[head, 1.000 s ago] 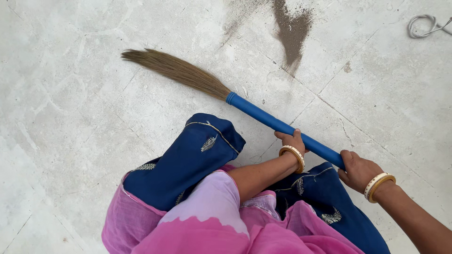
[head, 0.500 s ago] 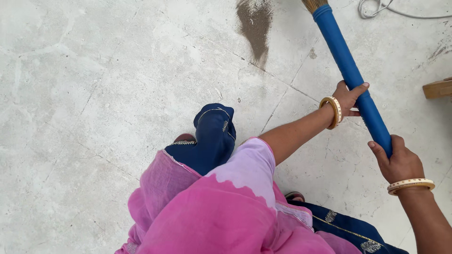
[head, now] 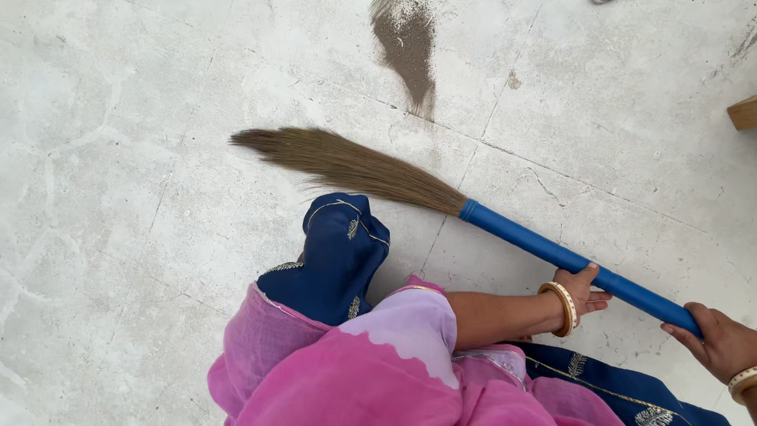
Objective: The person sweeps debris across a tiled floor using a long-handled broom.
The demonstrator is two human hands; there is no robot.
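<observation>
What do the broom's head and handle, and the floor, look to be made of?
Broom head: dry grass or plant fibre, tan, fine loose strands. Handle: likely plastic, smooth, uniform blue, slight sheen. Floor: apparently concrete or cement, pale grey, matt, cracked, with a joint line.

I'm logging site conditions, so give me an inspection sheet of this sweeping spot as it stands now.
Surface: pale concrete floor, cracked and jointed, bare apart from the dirt.
Job's things: grass broom with a blue handle, bristles lying low over the floor and pointing left; a streak of brown dirt beyond the bristles, apart from them.
Clutter: nothing seen.
Hands: left hand grips the handle mid-length; right hand grips its end; both wrists wear bangles.
Cables: nothing seen.
Surroundings: corner of a wooden piece at the right edge; the person's pink and blue clothing fills the lower frame.
</observation>
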